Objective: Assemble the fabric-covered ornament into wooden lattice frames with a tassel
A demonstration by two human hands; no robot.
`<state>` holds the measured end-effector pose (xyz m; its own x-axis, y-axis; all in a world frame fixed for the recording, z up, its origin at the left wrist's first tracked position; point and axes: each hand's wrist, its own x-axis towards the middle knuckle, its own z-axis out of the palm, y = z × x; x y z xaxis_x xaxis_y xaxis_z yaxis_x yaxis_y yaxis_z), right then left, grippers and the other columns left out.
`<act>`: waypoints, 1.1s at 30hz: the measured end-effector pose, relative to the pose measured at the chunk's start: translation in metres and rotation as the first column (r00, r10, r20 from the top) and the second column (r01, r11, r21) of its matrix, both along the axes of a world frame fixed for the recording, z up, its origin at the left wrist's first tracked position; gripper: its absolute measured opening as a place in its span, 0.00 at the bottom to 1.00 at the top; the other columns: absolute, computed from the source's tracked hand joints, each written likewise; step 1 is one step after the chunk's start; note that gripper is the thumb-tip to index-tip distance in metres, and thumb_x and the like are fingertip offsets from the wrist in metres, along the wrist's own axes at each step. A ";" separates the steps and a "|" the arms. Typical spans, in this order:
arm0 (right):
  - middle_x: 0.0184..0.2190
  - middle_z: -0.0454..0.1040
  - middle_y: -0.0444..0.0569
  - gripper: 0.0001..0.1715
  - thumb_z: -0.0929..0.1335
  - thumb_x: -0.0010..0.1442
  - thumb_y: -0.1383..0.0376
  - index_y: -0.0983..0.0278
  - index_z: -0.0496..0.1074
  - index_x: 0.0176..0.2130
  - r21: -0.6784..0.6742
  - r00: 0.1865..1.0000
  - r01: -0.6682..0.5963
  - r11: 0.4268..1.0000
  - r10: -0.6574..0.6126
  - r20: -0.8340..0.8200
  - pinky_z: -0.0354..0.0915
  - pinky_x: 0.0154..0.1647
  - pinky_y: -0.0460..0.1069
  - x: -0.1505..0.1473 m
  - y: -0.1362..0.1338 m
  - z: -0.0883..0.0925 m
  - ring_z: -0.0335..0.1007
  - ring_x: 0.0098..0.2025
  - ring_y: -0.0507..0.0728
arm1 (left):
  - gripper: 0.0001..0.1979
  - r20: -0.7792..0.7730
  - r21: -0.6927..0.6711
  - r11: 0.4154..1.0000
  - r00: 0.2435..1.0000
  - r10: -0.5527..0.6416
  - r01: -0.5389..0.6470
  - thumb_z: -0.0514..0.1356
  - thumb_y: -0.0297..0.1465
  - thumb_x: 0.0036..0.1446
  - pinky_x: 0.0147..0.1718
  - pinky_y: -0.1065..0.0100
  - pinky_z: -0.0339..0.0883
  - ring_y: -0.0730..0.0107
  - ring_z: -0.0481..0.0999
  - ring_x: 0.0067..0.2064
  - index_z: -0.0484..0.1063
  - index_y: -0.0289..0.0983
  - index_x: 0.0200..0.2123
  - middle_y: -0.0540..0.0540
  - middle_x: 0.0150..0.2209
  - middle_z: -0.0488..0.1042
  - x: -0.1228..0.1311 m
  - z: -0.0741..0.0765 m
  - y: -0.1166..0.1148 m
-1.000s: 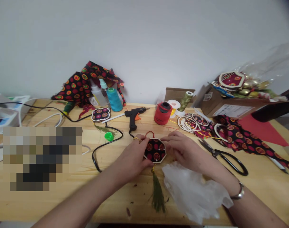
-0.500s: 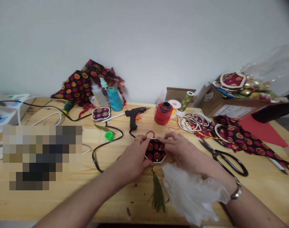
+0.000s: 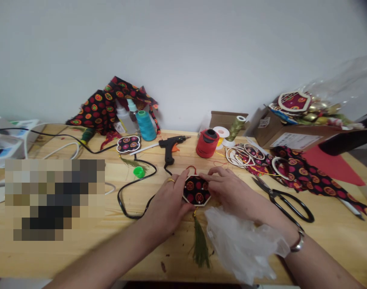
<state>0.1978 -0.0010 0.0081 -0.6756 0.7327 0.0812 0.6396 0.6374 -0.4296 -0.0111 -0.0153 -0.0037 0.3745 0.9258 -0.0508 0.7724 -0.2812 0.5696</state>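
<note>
An octagonal pendant of dark patterned fabric in a pale frame lies between my hands at the table's front middle. A red cord loop sticks out at its top, and a green tassel hangs toward me from its bottom. My left hand grips the left edge, thumb at the lower rim and fingers at the upper left. With bent fingers, my right hand holds the upper right edge; its fingertips are partly hidden. Beneath my right wrist is a crumpled clear plastic bag.
Behind the hands lie a glue gun with a black cable and a red thread spool. Scissors rest at right, near fabric scraps and a cardboard box. A teal thread cone and green cap stand left.
My left index finger has shifted slightly up and left along the pendant's upper left edge. The right hand keeps its place, and the pendant stays nearly still.
</note>
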 end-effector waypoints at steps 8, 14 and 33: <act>0.54 0.71 0.49 0.12 0.64 0.59 0.76 0.61 0.73 0.36 0.002 1.000 -0.010 1.000 0.010 0.028 0.61 0.45 0.57 0.002 0.000 0.000 0.60 0.49 0.61 | 0.40 -0.014 -0.030 0.997 0.998 0.066 -0.066 0.62 0.28 0.52 0.50 0.55 0.64 0.53 0.70 0.52 0.45 0.33 0.64 0.36 0.52 0.69 0.003 -0.002 -0.006; 0.54 0.71 0.49 0.13 0.64 0.58 0.77 0.61 0.73 0.35 -0.019 1.000 -0.001 1.000 0.001 0.006 0.62 0.45 0.58 0.002 0.000 -0.001 0.61 0.50 0.61 | 0.41 0.004 -0.008 0.996 0.996 0.084 -0.084 0.63 0.29 0.51 0.48 0.55 0.65 0.53 0.72 0.50 0.45 0.38 0.63 0.39 0.50 0.71 0.001 -0.009 -0.006; 0.52 0.69 0.51 0.19 0.59 0.57 0.81 0.62 0.69 0.39 -0.143 0.962 0.007 0.990 -0.046 -0.269 0.62 0.56 0.58 0.007 0.002 -0.005 0.62 0.55 0.57 | 0.41 0.030 -0.066 0.997 0.999 0.046 -0.044 0.64 0.28 0.51 0.50 0.55 0.62 0.52 0.68 0.54 0.45 0.35 0.63 0.36 0.52 0.68 -0.001 0.000 0.000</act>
